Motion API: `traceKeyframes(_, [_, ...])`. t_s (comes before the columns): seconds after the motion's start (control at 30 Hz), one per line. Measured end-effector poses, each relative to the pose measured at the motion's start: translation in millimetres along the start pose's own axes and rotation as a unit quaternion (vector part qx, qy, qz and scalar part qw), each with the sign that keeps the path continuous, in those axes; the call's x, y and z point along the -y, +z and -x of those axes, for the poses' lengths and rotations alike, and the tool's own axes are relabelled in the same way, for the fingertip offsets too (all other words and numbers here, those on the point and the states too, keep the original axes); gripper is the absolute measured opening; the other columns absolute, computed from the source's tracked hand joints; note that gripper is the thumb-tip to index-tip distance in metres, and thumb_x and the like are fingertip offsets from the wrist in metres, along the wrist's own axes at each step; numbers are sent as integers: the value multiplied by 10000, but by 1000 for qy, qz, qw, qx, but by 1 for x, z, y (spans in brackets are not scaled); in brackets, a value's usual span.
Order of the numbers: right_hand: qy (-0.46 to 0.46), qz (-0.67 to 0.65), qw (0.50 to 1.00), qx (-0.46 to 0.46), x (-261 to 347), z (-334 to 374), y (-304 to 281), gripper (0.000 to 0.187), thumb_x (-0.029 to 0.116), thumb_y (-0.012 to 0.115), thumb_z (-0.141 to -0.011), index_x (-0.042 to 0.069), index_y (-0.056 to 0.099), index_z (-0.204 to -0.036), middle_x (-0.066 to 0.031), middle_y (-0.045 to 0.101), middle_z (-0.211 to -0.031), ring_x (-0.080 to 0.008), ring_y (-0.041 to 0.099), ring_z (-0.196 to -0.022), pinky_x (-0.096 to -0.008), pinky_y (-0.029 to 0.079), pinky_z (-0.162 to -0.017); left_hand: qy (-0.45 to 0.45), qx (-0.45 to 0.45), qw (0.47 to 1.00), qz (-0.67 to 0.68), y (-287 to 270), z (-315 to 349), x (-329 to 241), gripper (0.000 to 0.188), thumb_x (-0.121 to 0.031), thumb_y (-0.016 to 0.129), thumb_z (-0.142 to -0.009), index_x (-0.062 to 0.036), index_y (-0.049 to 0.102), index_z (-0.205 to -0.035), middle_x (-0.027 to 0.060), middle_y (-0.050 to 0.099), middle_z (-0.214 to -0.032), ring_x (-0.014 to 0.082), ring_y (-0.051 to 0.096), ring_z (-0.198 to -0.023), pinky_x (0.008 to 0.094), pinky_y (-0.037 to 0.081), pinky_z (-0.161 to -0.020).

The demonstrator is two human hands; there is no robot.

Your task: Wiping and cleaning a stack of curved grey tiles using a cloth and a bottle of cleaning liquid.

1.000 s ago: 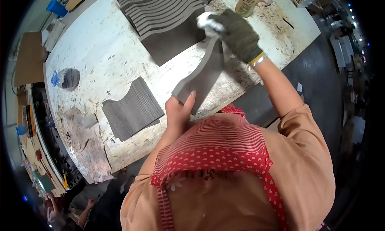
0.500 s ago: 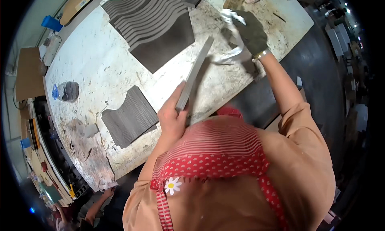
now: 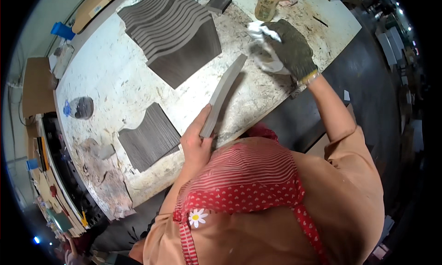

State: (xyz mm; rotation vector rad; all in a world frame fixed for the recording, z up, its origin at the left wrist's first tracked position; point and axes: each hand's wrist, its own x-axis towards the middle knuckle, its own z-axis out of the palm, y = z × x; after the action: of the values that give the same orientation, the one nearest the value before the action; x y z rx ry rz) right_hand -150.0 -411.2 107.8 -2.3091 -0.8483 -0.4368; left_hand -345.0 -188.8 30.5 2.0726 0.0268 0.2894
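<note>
A grey wood-grain board (image 3: 224, 93) stands tilted on its narrow edge, with my left hand (image 3: 196, 146) closed around its near end. My right hand (image 3: 295, 52), in a dark, stained glove, grips a crumpled white cloth (image 3: 263, 33) beyond the board's far end; part of the cloth is smeared by motion. Left of my left hand lies a low pile of grey boards (image 3: 149, 138) with a curved edge. Farther off, a large row of similar wavy-edged boards (image 3: 184, 64) is stacked together.
A bottle of yellowish liquid (image 3: 267, 6) stands beyond my right hand, and a small dark block (image 3: 219, 3) lies near the stack. On the left of the stained white table (image 3: 108, 90) are a clear plastic bottle (image 3: 83, 107), a dirty rag (image 3: 103, 177) and a blue cup (image 3: 62, 31).
My right hand has shifted slightly right and nearer, and the cloth has bunched up beside it. The board in my left hand has turned a little, showing more of its curved edge.
</note>
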Motion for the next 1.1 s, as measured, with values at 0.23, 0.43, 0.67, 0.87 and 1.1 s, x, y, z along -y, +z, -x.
traceKeyframes(0.23, [-218,149,958,115,25,20,12,383,245,692,-837,199,615,-1209,-71,611,-980,-238,616,-915,-350,520,-790,5,12,1000,-7,3,-3,-3,445,31,618,-831,-52,618,-1268,125,656,-1239,239,645,-1109,310,500,-921])
traceKeyframes(0.43, [-45,33,995,83,-4,2,2,377,218,760,-785,123,670,-1138,-108,643,-1054,-257,631,-956,-351,519,-859,6,0,1000,1,4,0,-2,520,48,600,-771,-68,612,-1278,125,646,-1254,290,644,-1116,338,507,-938])
traceKeyframes(0.67, [61,158,975,141,-48,4,1,338,251,642,-871,58,638,-1148,-135,655,-1048,-273,634,-937,-367,502,-865,-203,-54,970,122,-7,0,4,255,-41,639,-898,21,639,-1146,71,674,-1096,145,614,-1003,279,468,-891])
traceKeyframes(0.87, [-152,61,986,15,-6,37,41,289,183,674,-885,139,640,-1169,-95,673,-1080,-248,669,-926,-339,550,-794,-300,-87,850,425,-5,-10,24,279,-104,576,-954,1,538,-1210,68,631,-1098,141,598,-959,294,489,-853])
traceKeyframes(1.1, [-91,-5,994,58,-16,79,124,291,200,604,-900,111,627,-1176,-110,647,-1115,-266,640,-941,-379,521,-836,-397,-101,779,475,2,2,26,374,-119,555,-962,-11,467,-1309,95,596,-1196,181,595,-1059,320,504,-885])
